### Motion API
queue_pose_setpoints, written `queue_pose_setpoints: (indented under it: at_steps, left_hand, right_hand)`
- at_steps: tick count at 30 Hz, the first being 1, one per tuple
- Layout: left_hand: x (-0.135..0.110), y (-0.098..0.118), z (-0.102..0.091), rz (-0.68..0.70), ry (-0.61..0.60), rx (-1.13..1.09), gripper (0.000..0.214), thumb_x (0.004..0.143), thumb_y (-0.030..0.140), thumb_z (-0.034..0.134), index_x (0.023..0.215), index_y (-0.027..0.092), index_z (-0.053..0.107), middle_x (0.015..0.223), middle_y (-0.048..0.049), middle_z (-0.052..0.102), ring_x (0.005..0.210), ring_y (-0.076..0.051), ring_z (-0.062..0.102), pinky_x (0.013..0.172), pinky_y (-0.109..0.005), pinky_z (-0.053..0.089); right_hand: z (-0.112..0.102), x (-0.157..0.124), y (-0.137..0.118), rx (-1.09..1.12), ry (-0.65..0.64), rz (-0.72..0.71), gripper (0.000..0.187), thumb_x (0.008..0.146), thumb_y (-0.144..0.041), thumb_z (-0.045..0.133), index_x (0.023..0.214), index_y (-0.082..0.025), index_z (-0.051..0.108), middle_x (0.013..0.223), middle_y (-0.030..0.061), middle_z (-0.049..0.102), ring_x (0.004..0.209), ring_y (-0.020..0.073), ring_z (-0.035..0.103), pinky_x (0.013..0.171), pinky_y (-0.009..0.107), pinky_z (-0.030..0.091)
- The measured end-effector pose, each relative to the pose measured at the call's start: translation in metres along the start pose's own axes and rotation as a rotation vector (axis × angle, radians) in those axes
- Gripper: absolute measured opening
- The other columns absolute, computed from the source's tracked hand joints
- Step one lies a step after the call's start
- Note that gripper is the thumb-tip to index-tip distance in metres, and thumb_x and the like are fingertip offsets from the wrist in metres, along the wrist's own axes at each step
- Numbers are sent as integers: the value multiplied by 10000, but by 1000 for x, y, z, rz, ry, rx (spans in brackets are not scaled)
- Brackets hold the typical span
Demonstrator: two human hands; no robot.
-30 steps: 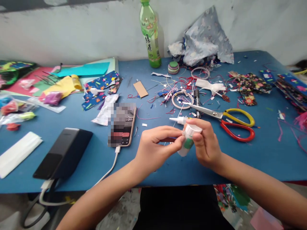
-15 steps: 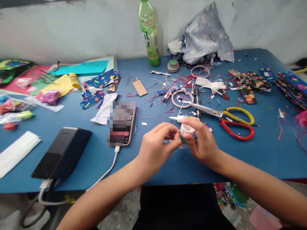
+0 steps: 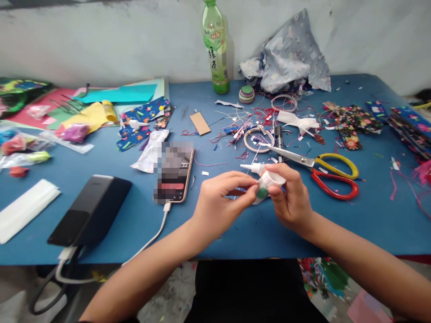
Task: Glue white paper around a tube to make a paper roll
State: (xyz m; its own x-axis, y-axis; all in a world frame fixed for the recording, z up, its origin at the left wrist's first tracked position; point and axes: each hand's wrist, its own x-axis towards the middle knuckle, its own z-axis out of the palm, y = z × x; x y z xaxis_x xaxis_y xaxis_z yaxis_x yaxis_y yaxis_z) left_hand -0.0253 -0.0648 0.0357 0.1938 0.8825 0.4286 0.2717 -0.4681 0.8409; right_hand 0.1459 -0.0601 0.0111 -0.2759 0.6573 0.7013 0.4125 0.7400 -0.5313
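Note:
A small hollow white cylinder with a green patch on its side is held between both hands above the near part of the table; its exact kind is unclear. My left hand pinches its left edge with thumb and fingertips. Around its right side my right hand closes, thumb in front and fingers behind. Just behind the fingers a white glue bottle with a pointed nozzle lies partly hidden. Scissors with yellow and red handles lie to the right, blades pointing left.
A phone on a white cable and a black power bank lie left. Behind stand a green tea bottle and a striped round thing. Tape rolls, a black marker, thread scraps and patterned cloth clutter the table.
The white cylinder has tilted, its open end now leaning to the right, and more of its green patch shows. Both hands still grip it. The view has shifted slightly.

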Motion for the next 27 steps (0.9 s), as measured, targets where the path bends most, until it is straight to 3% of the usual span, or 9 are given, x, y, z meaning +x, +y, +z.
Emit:
queue_pose_setpoints:
  at_steps: [7,11,16,20,27]
  left_hand:
    - [-3,-6,4,154,31,157,55,821,113,658,777,145,665,758,-23,706,661,-105,652,595,-184,564]
    - [-4,-8,4,157,24,187,63,830,123,630,779,158,643,752,-6,682,655,-97,633,598,-181,562]
    - [0,-2,1,-51,-52,60,101,777,94,623,702,159,639,694,16,663,608,-77,612,555,-139,537]
    - [4,2,0,-246,-108,-87,72,742,118,631,684,153,652,656,3,669,590,-98,616,489,-147,509]
    - [6,0,-2,-479,-196,-344,71,742,207,656,719,141,664,695,-20,660,590,-119,618,547,-229,581]
  right_hand:
    - [2,1,3,-46,-32,-81,321,1003,-321,416,1305,-215,440,1045,106,652,945,215,634,810,371,548]
    - [3,0,2,-61,-39,-37,313,1011,-336,390,1303,-232,433,1086,107,662,965,217,648,814,371,543]
    - [-1,0,-4,-1,-60,94,283,1015,-347,371,1266,-253,462,1095,88,665,857,193,652,744,343,525]
    - [-2,0,-4,145,-82,238,287,1019,-384,353,1229,-249,496,910,36,633,687,147,586,621,283,483]
    - [-2,-1,-2,437,-140,409,326,1011,-457,347,1214,-253,502,866,12,564,688,137,555,604,276,458]
